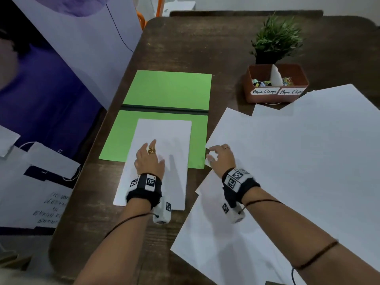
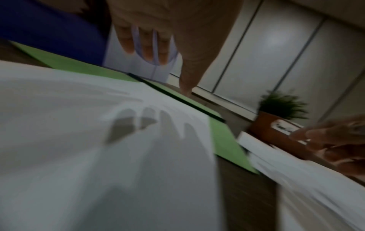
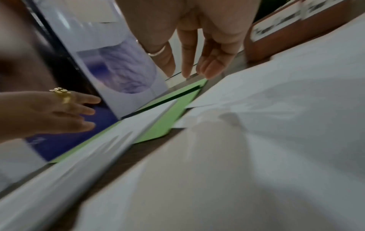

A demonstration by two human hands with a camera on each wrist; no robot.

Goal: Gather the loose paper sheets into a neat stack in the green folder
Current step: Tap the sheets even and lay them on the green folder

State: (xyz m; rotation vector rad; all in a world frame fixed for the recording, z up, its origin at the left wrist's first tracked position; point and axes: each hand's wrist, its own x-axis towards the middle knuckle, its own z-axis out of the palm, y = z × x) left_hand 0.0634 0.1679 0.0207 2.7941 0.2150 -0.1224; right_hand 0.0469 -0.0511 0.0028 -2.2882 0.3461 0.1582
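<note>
Dark wooden table fills the head view, purple poster along the left edge, brown organiser box labelled for paper clamps and clips at upper right with a small potted plant behind it. green folder lies open at centre frame, black spine strip running across the middle. One white sheet sits on the folder's lower flap but skewed, its bottom part hanging off the flap's lower edge onto the wood. left hand hovers just over that sheet, fingers straight and spread, gripping nothing (left wrist view shows a finger shadow on the paper, so contact cannot be told). right hand is at the left corner of the loose paper sheets, which spread across the right half of the frame; its fingers are loosely bent at the paper's edge, whether they actually pinch it cannot be told. Step in hand looks like fetching the next sheet while steadying the first. Next move likely needs a firm pinch on the top sheet's corner, a slide left onto the flap, then squaring both edges together so nothing overhangs the folder
</note>
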